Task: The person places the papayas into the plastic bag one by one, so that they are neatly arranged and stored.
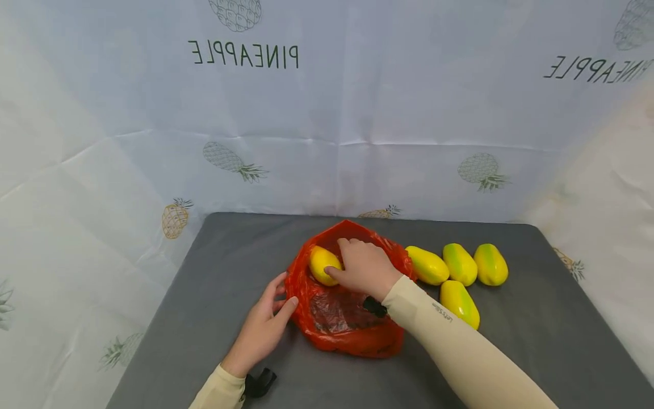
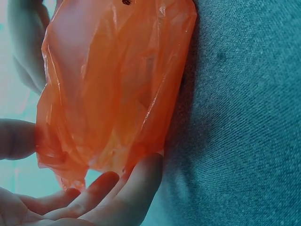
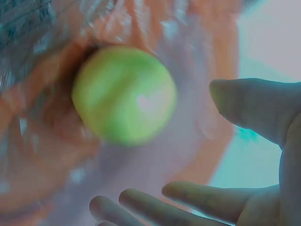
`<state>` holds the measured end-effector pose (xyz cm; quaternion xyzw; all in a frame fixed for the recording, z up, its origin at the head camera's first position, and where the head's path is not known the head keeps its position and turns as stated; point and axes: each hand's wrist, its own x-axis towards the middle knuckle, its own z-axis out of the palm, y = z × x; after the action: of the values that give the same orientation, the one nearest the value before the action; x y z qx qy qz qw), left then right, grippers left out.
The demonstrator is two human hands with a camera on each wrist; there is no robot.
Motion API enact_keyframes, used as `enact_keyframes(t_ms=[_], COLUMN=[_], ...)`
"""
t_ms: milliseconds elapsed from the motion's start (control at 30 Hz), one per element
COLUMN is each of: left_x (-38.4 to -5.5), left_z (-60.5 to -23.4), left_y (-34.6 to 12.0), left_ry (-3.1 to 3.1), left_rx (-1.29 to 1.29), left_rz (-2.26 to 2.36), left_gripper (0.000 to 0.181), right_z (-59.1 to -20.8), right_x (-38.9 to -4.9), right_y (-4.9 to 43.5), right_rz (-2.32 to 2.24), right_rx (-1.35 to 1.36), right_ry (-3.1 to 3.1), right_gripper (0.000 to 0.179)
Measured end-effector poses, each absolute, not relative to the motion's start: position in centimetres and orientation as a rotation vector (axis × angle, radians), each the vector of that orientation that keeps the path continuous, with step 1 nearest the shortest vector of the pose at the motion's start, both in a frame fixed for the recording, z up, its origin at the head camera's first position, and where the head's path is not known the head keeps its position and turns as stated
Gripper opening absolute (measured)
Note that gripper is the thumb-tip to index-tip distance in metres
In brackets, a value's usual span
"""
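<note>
A red plastic bag point(image 1: 352, 341) lies on the grey table with its mouth spread wide. Inside it, toward the back left, is one yellow-green papaya point(image 1: 324, 265). My right hand point(image 1: 369, 267) reaches over the mouth; in the right wrist view its thumb and fingers are spread, apart from the papaya point(image 3: 124, 95). At the bag's left edge, my left hand point(image 1: 263, 324) holds the rim. The left wrist view shows its thumb at the film point(image 2: 113, 84) on one side and its fingers point(image 2: 141, 188) against the other.
Several more papayas point(image 1: 460, 264) lie on the grey table point(image 1: 240, 250) just right of the bag, one nearer and partly behind the right forearm. A white pineapple-print cloth point(image 1: 317, 102) hangs behind the table and along its sides.
</note>
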<state>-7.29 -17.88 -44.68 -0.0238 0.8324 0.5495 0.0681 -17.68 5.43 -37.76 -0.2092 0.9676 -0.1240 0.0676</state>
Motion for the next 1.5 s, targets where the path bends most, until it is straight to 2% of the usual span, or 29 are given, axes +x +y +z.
enact_keyframes(t_ms=[200, 367, 533, 733, 833, 1067, 1333, 1500], left_x=[-7.5, -7.9, -8.5, -9.1, -8.8, -8.1, -7.8, -7.8], left_z=[-44.8, -45.0, -45.1, -44.7, -44.5, -44.8, -45.3, -45.3], left_y=[-18.2, -18.2, -17.9, -17.8, -17.7, -17.4, -17.3, -17.3], left_ry=[2.521, 2.55, 2.58, 2.62, 2.616, 2.501, 2.436, 2.443], left_rx=[-0.07, -0.046, -0.042, -0.041, -0.075, -0.145, -0.176, -0.164], left_rz=[1.642, 1.626, 1.583, 1.554, 1.545, 1.631, 1.693, 1.71], left_gripper=[0.066, 0.065, 0.062, 0.062, 0.066, 0.076, 0.074, 0.071], right_z=[-34.9, -34.0, -35.1, -38.1, -39.2, -40.9, -42.2, -42.4], right_x=[-15.7, -14.3, -12.5, -10.8, -10.2, -9.7, -9.7, -9.6], right_y=[10.0, 15.1, 19.8, 23.7, 24.7, 25.9, 26.0, 26.0], right_rz=[-0.434, -0.47, -0.476, -0.452, -0.46, -0.478, -0.521, -0.542], right_rx=[-0.59, -0.466, -0.296, -0.091, -0.026, 0.075, 0.09, 0.067], right_ry=[3.003, 3.096, 3.132, 3.084, 3.054, 3.002, 2.973, 2.983], right_gripper=[0.073, 0.07, 0.069, 0.08, 0.084, 0.078, 0.077, 0.083])
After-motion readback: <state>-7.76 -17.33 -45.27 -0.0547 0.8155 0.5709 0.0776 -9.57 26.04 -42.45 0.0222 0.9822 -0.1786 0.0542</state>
